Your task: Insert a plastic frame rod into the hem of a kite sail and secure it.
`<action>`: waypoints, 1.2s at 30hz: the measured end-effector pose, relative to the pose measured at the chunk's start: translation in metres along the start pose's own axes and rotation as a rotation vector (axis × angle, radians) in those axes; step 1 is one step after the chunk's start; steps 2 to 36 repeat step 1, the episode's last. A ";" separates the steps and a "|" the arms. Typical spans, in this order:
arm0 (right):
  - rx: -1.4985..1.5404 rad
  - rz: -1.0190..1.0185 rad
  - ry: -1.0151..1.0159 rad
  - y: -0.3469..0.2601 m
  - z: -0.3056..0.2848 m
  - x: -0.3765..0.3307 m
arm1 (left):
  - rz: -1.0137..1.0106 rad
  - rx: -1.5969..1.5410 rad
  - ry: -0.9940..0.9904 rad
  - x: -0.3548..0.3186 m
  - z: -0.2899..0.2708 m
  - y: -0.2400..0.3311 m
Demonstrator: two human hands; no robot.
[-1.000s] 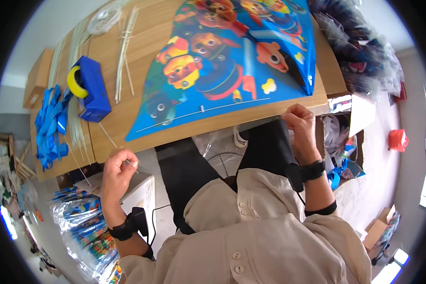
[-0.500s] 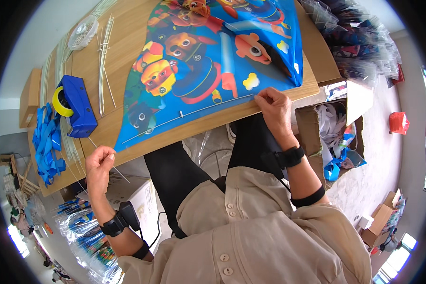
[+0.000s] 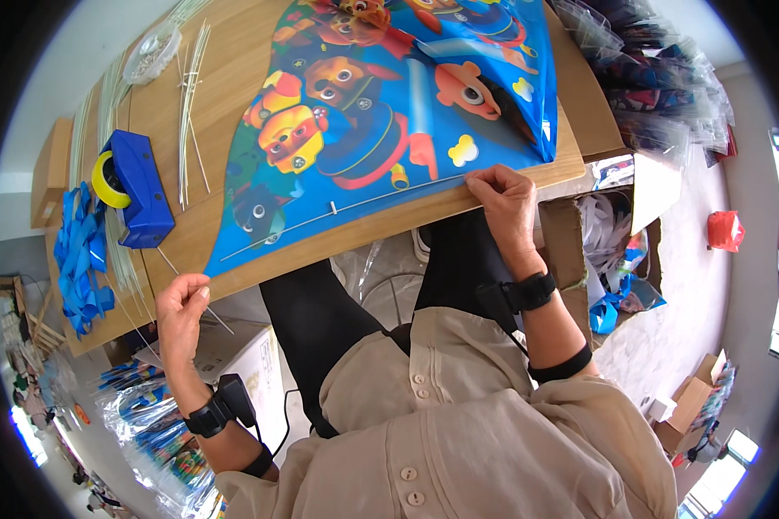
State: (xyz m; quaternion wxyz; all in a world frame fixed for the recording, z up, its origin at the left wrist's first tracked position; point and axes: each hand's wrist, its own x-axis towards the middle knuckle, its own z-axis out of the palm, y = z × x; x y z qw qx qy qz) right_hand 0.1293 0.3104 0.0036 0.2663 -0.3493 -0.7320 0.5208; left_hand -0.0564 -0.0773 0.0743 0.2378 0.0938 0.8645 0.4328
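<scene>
A blue kite (image 3: 376, 203), a thin glossy sheet printed with cartoon dogs, lies across the near side of the table. Along its near edge runs a slim white rod (image 3: 294, 223) with a small white piece standing up from it. My left hand (image 3: 182, 316) is closed in a pinch on the kite's pointed left corner, just off the table's edge. Thumb and forefinger of my right hand (image 3: 504, 203) pinch the near edge by the rod's right end. Between the two hands the edge lies fairly straight. The kite's right part is folded and bulging.
A blue tape dispenser (image 3: 147, 203) with yellow tape stands left, beside blue ribbons (image 3: 80, 264) and thin pale rods (image 3: 190, 117). Behind is a clear bowl (image 3: 154, 54) of small pieces. An open carton (image 3: 567, 251) of scraps and bagged goods (image 3: 658, 86) are at right.
The view has shifted slightly. Both hands keep their pinch on the kite's near edge, which lies almost as before.
</scene>
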 end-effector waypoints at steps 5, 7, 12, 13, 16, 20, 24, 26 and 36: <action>-0.001 -0.001 -0.002 0.000 0.000 0.000 | 0.008 0.013 -0.008 0.000 -0.002 -0.003; -0.001 -0.001 -0.002 0.000 0.000 0.000 | 0.008 0.013 -0.008 0.000 -0.002 -0.003; -0.001 -0.001 -0.002 0.000 0.000 0.000 | 0.008 0.013 -0.008 0.000 -0.002 -0.003; -0.001 -0.001 -0.002 0.000 0.000 0.000 | 0.008 0.013 -0.008 0.000 -0.002 -0.003; -0.001 -0.001 -0.002 0.000 0.000 0.000 | 0.008 0.013 -0.008 0.000 -0.002 -0.003; -0.001 -0.001 -0.002 0.000 0.000 0.000 | 0.008 0.013 -0.008 0.000 -0.002 -0.003; -0.001 -0.001 -0.002 0.000 0.000 0.000 | 0.008 0.013 -0.008 0.000 -0.002 -0.003; -0.001 -0.001 -0.002 0.000 0.000 0.000 | 0.008 0.013 -0.008 0.000 -0.002 -0.003; -0.001 -0.001 -0.002 0.000 0.000 0.000 | 0.008 0.013 -0.008 0.000 -0.002 -0.003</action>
